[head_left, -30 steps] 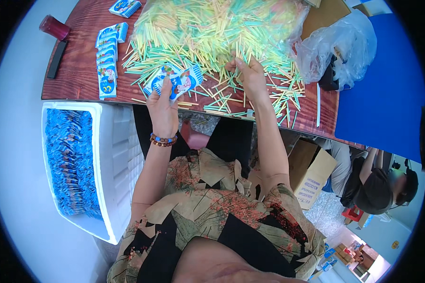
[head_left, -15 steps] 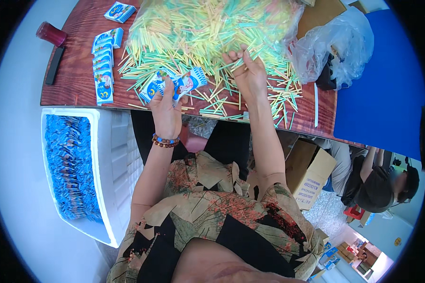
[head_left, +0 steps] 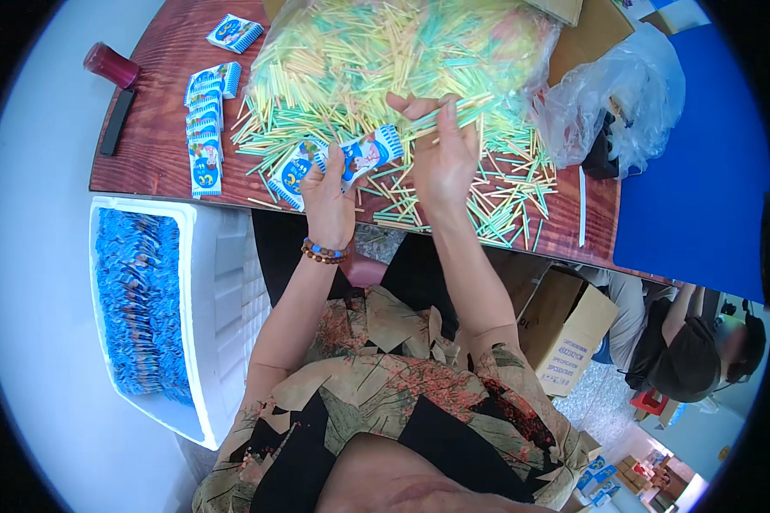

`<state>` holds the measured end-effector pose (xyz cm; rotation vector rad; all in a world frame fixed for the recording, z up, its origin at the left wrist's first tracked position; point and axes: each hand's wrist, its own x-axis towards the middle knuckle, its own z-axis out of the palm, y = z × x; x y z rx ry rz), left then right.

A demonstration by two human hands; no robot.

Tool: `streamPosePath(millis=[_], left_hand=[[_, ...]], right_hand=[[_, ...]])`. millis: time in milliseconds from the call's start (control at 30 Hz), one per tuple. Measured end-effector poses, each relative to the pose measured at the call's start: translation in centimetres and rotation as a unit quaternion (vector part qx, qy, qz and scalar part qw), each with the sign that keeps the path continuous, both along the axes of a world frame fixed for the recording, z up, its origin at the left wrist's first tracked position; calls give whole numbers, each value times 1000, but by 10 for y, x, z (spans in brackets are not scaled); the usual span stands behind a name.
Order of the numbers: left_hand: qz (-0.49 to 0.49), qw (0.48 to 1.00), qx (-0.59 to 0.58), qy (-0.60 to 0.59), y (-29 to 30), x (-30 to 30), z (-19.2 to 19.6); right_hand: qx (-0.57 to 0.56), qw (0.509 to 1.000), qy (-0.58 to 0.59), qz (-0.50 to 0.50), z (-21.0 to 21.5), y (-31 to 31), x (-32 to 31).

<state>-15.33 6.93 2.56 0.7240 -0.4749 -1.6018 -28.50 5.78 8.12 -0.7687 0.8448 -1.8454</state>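
Observation:
My left hand (head_left: 327, 198), wearing beaded bracelets on its wrist, pinches a couple of small blue-and-white packets (head_left: 375, 152) fanned out near the table's front edge. To its right, my right hand (head_left: 445, 167) has its thumb and fingers closed on a few thin pastel sticks (head_left: 472, 111). Beneath and beyond both hands spreads a heap of loose yellow, green and pink sticks (head_left: 359, 73), part of it inside a clear plastic bag. Whether the packets in my left hand are open cannot be made out.
An overlapping row of packets (head_left: 205, 158) lies at left, with a single packet (head_left: 234, 32) farther back. Below stands a white foam box (head_left: 198, 342) full of packets. A dark red cup (head_left: 111, 65), a crumpled plastic bag (head_left: 650, 94) and a cardboard box (head_left: 577, 338) surround the workspace. Another person sits at right.
The whole view has shifted slightly. My right hand has drawn back a little from the heap, its fingers now closed round several sticks. My left hand keeps its packets.

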Motion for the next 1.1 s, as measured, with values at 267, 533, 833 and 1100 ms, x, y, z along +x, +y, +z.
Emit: streamPosePath(millis=[267, 533, 833, 1100], left_hand=[[29, 1000, 5, 3, 3, -7, -6], [62, 998, 2, 29, 1, -15, 7], [72, 996, -29, 38, -13, -17, 0], [65, 994, -8, 93, -12, -23, 9]], right_hand=[[-51, 996, -44, -59, -9, 5, 30], [-5, 995, 86, -51, -4, 4, 30], [-47, 996, 69, -10, -4, -3, 30], [-27, 995, 91, -10, -18, 1, 35]])
